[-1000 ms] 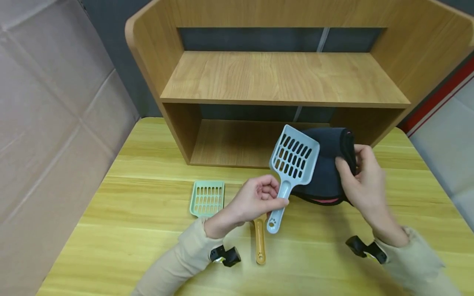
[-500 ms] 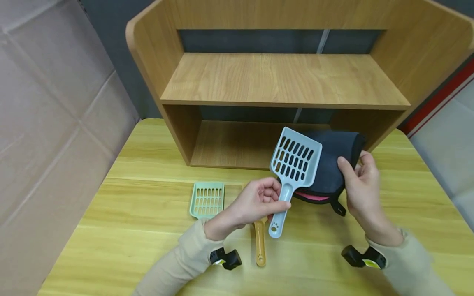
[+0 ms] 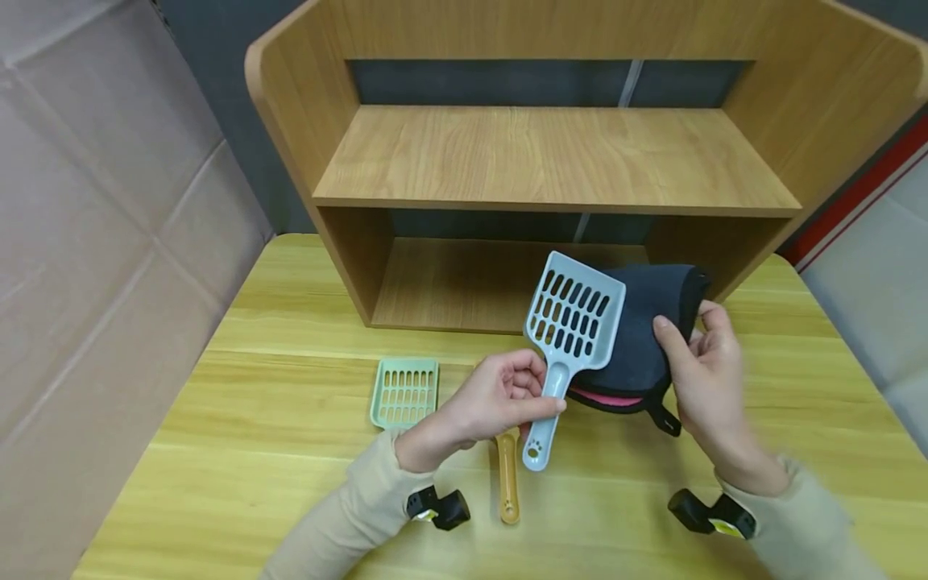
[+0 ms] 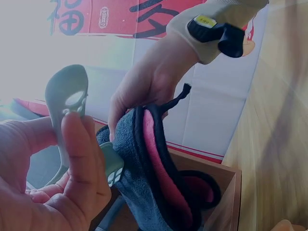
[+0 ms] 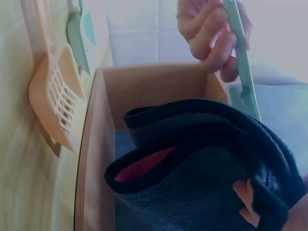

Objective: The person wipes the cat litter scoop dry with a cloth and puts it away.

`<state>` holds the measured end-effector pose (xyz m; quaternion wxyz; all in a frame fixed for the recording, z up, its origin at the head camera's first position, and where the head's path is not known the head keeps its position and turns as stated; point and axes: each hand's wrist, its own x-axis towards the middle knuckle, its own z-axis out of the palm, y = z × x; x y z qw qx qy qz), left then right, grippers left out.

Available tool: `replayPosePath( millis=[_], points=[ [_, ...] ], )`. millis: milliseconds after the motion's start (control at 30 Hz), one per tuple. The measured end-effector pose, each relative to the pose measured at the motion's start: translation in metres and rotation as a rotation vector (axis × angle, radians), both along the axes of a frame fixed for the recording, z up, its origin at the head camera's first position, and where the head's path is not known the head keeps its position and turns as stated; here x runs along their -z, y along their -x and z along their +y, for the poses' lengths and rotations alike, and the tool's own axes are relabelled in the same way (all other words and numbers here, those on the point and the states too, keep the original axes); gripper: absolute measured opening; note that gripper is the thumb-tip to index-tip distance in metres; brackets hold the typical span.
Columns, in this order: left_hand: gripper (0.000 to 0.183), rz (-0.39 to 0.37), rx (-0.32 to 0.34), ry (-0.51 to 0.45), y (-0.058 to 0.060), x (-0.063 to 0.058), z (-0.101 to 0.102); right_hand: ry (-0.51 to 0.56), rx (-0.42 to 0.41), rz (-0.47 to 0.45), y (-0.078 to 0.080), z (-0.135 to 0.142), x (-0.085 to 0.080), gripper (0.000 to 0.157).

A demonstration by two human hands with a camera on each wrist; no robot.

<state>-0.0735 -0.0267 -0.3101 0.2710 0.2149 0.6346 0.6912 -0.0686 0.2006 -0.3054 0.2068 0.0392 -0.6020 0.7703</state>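
Observation:
My left hand pinches the handle of a light blue slotted litter scoop, its head pointing up and away. Behind and right of the scoop is a folded dark navy cloth with black edging, a pink inner side and a small hanging loop. The right hand grips its right edge, thumb on top. In the right wrist view the cloth's folded layers gape slightly, showing pink between them. A yellow-orange litter scoop lies on the table, its head mostly hidden by the left hand here but visible in the right wrist view.
Left of the hands lies a green litter scoop on the wooden table, its handle covered by the left forearm. A two-tier wooden shelf stands at the back, close behind the held items. Pale covered walls flank the table.
The right hand has shifted its hold on the cloth, which has tilted and come slightly nearer, so its loop now hangs in sight. The left hand and blue scoop have barely moved.

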Motion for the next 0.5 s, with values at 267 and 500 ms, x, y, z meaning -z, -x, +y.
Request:
replayPosePath(
  millis=[267, 500],
  points=[
    [0.016, -0.021, 0.037, -0.034, 0.000, 0.000, 0.000, 0.080, 0.042, -0.029, 0.014, 0.003, 0.003, 0.014],
    [0.016, -0.020, 0.047, -0.044, 0.002, 0.000, 0.004, 0.375, -0.278, -0.097, 0.013, 0.000, 0.020, 0.019]
  ],
)
